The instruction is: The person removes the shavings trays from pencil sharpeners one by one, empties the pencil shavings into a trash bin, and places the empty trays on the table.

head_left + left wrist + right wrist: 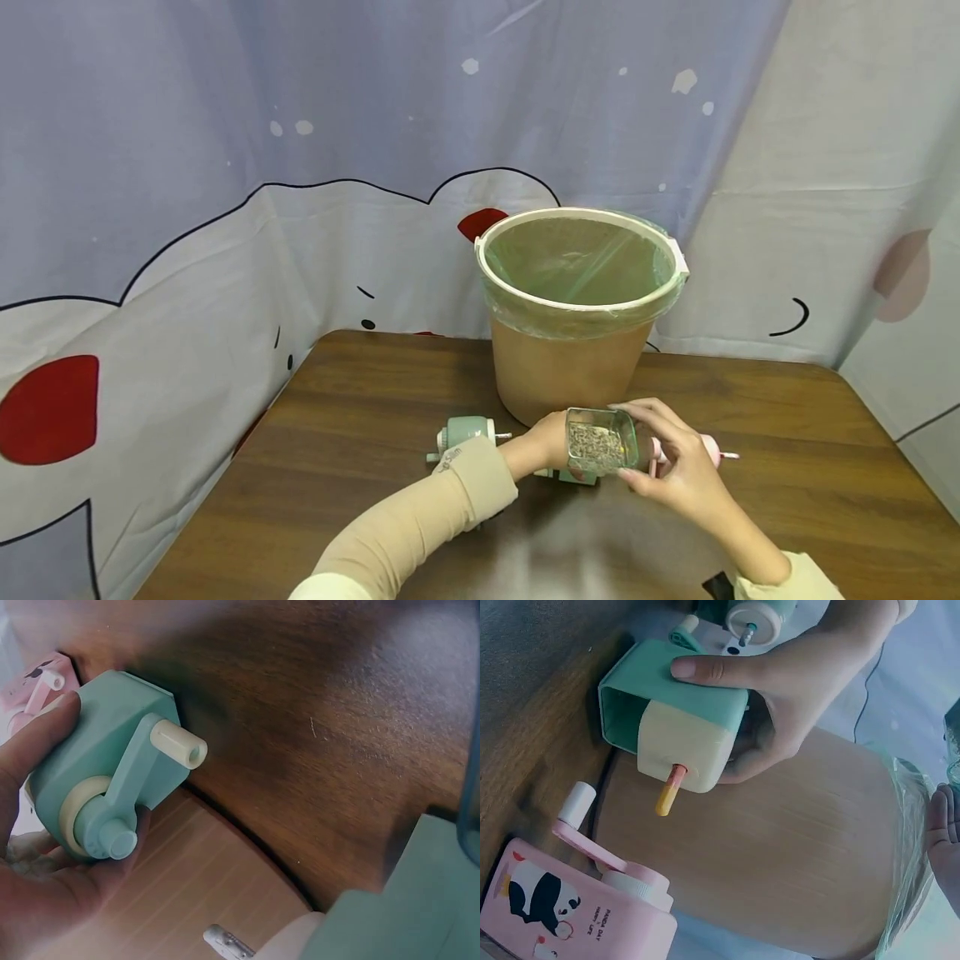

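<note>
In the left wrist view, my left hand (45,885) grips a green crank pencil sharpener (112,757), thumb on one side and fingers beneath. The right wrist view shows the sharpener's cream front with an orange pencil (671,789) stuck in it, beside an open drawer slot. Held up by my right hand (686,467), between thumb and fingers, is a clear drawer (630,437) with grey-brown pencil shavings (592,444) inside. In the head view this drawer overlaps my left hand and hides most of the gripped sharpener.
Behind the hands stands a tan bin (566,367) lined with a thin green bag. A second green sharpener (467,429) is left of my left hand. A pink sharpener (577,907) with a panda print stands to the right, partly behind my right hand in the head view.
</note>
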